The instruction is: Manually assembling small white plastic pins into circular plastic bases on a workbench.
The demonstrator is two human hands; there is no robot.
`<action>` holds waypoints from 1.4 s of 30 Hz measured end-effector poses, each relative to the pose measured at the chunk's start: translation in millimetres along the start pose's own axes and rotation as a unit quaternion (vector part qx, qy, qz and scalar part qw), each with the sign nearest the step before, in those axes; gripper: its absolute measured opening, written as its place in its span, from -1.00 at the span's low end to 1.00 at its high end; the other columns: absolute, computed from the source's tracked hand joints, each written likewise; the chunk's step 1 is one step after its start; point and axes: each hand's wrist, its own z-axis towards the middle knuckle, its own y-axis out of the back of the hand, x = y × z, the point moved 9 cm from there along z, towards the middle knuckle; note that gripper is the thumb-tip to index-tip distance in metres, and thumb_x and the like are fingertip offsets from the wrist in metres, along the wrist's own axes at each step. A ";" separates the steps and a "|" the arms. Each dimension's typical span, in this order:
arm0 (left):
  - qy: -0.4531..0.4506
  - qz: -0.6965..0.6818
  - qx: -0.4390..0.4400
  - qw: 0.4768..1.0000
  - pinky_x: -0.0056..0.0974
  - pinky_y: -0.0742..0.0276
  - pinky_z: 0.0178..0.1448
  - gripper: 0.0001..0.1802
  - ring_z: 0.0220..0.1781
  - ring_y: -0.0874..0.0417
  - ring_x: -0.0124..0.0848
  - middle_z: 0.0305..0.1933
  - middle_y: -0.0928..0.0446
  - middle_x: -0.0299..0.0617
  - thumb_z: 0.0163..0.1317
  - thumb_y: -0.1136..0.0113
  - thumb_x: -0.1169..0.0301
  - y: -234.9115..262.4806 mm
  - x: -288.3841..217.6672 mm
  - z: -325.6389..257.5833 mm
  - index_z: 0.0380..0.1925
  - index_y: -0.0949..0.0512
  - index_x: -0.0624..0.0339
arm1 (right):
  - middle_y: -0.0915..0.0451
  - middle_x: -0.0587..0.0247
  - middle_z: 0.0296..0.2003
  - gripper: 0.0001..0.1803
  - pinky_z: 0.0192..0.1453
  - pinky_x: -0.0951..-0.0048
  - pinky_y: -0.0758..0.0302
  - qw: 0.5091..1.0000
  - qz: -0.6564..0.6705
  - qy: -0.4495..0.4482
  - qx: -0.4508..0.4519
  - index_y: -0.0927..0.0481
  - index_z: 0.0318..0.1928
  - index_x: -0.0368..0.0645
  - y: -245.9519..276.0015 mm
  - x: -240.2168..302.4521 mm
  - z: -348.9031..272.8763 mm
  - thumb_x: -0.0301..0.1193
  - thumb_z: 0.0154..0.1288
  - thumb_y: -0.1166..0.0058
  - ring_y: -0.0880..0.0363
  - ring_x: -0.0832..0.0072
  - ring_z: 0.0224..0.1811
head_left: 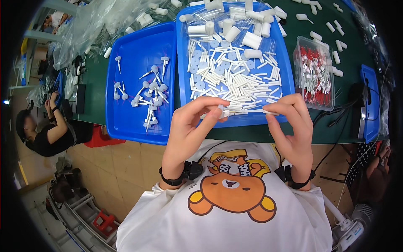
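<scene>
My left hand (184, 130) pinches a small white plastic fitting (221, 110) between thumb and forefinger. A thin stem (244, 111) runs from this fitting toward my right hand (296, 124). There, thumb and forefinger close around a short white tube (270, 112) at or near the stem's far end; I cannot tell whether the two touch. Both hands are over the near edge of a large blue tray (287, 71), which holds many loose white tubes (239, 86), pale blue-grey discs (200, 85) and white cylinders (251, 40).
Left of it, a second blue tray (126, 113) holds disc-and-stem pieces (156, 94). A clear plastic box (329, 101) of red-and-white parts stands to the right, near black cables (336, 117). White cylinders and clear bags (100, 29) lie around the green table (94, 101). Another person (54, 130) works at left.
</scene>
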 end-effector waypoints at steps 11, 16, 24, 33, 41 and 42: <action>0.039 0.029 0.014 0.999 -0.39 -0.61 -0.10 -0.79 -0.21 -0.72 -0.44 -0.19 -0.66 -0.12 0.40 -0.12 0.46 -3.0 9.0 -1.2 -0.07 -0.60 0.36 | -0.46 0.21 -0.30 -0.73 -0.24 0.41 -0.43 1.000 -0.008 0.010 0.005 -0.64 -0.18 -0.23 -7.1 5.1 0.5 -0.68 0.06 -0.27 -0.50 0.35 -0.29; 0.051 0.018 0.028 0.998 -0.41 -0.60 -0.15 -0.81 -0.28 -0.71 -0.47 -0.29 -0.67 -0.15 0.39 -0.12 0.45 -8.4 14.4 -1.6 -0.14 -0.61 0.36 | -0.47 0.23 -0.32 -0.73 -0.26 0.41 -0.43 0.999 0.000 0.039 0.002 -0.66 -0.20 -0.23 -17.3 12.2 -1.2 -0.66 0.03 -0.31 -0.50 0.35 -0.31; 0.110 0.029 0.034 0.993 -0.39 -0.56 -0.29 -0.58 -0.51 -0.62 -0.48 -0.61 -0.58 -0.15 0.49 0.00 0.30 -14.9 23.3 -1.3 -0.44 -0.60 0.43 | -0.49 0.21 -0.34 -0.70 -0.34 0.42 -0.43 0.996 -0.001 0.081 -0.040 -0.67 -0.21 -0.25 -22.6 22.7 -5.7 -0.68 -0.03 -0.33 -0.50 0.35 -0.35; 0.126 0.006 0.007 0.992 -0.46 -0.38 -0.48 -0.44 -0.61 -0.57 -0.57 -0.68 -0.57 -0.19 0.47 -0.03 0.15 -17.0 27.8 0.3 -0.59 -0.62 0.38 | -0.51 0.22 -0.37 -0.68 -0.38 0.42 -0.43 0.995 0.003 0.079 -0.055 -0.69 -0.19 -0.27 -26.7 22.8 -13.5 -0.67 -0.05 -0.36 -0.51 0.37 -0.39; 0.160 0.022 0.006 0.987 -0.46 -0.37 -0.50 -0.40 -0.62 -0.61 -0.54 -0.67 -0.58 -0.19 0.47 -0.02 0.11 -20.2 33.3 -2.3 -0.64 -0.61 0.38 | -0.53 0.20 -0.36 -0.64 -0.41 0.44 -0.41 0.995 0.016 0.098 -0.020 -0.69 -0.16 -0.30 -31.2 20.6 -13.9 -0.62 -0.08 -0.37 -0.52 0.41 -0.41; 0.168 0.024 0.010 0.986 -0.46 -0.37 -0.50 -0.39 -0.63 -0.60 -0.55 -0.68 -0.58 -0.19 0.47 -0.01 0.11 -20.2 35.5 -3.2 -0.64 -0.61 0.38 | -0.53 0.20 -0.36 -0.64 -0.41 0.45 -0.41 0.994 0.011 0.110 -0.012 -0.69 -0.16 -0.31 -32.1 21.1 -13.9 -0.62 -0.08 -0.36 -0.52 0.41 -0.41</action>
